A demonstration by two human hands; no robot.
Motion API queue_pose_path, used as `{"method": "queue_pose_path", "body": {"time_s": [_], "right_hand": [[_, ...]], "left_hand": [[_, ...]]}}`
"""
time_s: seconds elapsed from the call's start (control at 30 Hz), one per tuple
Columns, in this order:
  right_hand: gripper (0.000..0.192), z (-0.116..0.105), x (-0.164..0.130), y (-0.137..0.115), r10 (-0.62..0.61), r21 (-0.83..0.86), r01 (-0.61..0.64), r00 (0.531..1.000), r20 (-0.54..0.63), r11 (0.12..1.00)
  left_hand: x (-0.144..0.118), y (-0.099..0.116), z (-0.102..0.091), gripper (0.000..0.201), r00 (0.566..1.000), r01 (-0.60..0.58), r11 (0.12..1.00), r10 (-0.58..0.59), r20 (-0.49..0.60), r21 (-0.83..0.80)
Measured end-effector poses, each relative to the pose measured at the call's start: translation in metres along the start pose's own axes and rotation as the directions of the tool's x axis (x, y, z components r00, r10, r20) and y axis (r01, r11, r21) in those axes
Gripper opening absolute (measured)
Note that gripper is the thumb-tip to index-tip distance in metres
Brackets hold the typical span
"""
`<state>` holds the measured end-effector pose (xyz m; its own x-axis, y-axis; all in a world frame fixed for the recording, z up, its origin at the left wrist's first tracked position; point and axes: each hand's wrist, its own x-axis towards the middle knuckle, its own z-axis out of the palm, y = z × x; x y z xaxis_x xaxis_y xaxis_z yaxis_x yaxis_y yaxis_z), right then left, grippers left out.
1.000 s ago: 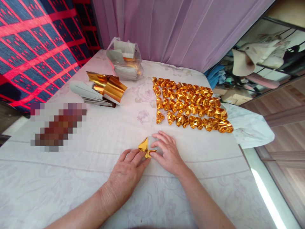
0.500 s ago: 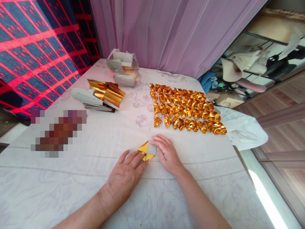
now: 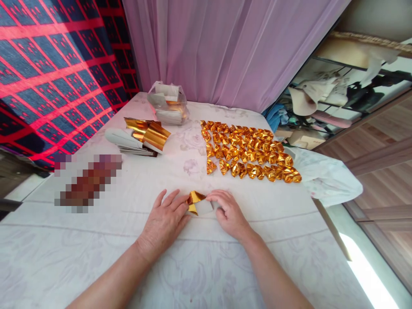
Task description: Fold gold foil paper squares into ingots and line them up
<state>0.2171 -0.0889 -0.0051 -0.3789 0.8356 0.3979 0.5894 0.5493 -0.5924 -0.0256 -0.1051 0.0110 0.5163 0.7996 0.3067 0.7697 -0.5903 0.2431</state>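
Note:
A small sheet of gold foil paper (image 3: 196, 197), partly folded with its pale grey side showing, lies on the tablecloth between my hands. My left hand (image 3: 167, 216) rests flat at its left edge, fingers spread, with the fingertips touching the gold part. At the upper right corner, the bent fingers of my right hand (image 3: 228, 212) touch the paper, and the thumb stays apart from them. Beyond my right hand, several rows of folded gold foil pieces (image 3: 246, 148) stand on the cloth.
A fanned stack of gold and grey sheets (image 3: 141, 139) lies at the left back. Behind it stands a clear plastic bag (image 3: 167, 105) with more sheets. A blurred reddish patch (image 3: 90, 180) covers the left side. A white plastic bag (image 3: 328, 176) hangs off the table's right edge.
The foil paper has turned, and a gold flap now points toward my right fingertips. My left hand has shifted slightly left, and my right fingers have come onto the paper's corner. The camera view has tilted up.

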Motion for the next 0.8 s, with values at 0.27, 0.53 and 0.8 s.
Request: {"method": "queue_pose_path", "body": {"time_s": [0.27, 0.53, 0.8], "right_hand": [[0.03, -0.002, -0.001, 0.003, -0.047, -0.007, 0.048, 0.998, 0.043, 0.999], [0.016, 0.0, 0.0, -0.005, -0.157, -0.074, 0.16, 0.987, 0.045, 0.984], [0.015, 0.001, -0.001, -0.015, -0.2, -0.15, 0.201, 0.98, 0.024, 0.968]], "left_hand": [[0.005, -0.003, 0.004, 0.01, 1.0, 0.018, 1.0, -0.018, -0.019, -0.01], [0.009, 0.001, 0.002, 0.012, 0.995, -0.018, 1.0, 0.02, -0.102, 0.018], [0.007, 0.0, 0.001, 0.013, 0.998, -0.009, 1.0, 0.008, -0.067, -0.021]]}}
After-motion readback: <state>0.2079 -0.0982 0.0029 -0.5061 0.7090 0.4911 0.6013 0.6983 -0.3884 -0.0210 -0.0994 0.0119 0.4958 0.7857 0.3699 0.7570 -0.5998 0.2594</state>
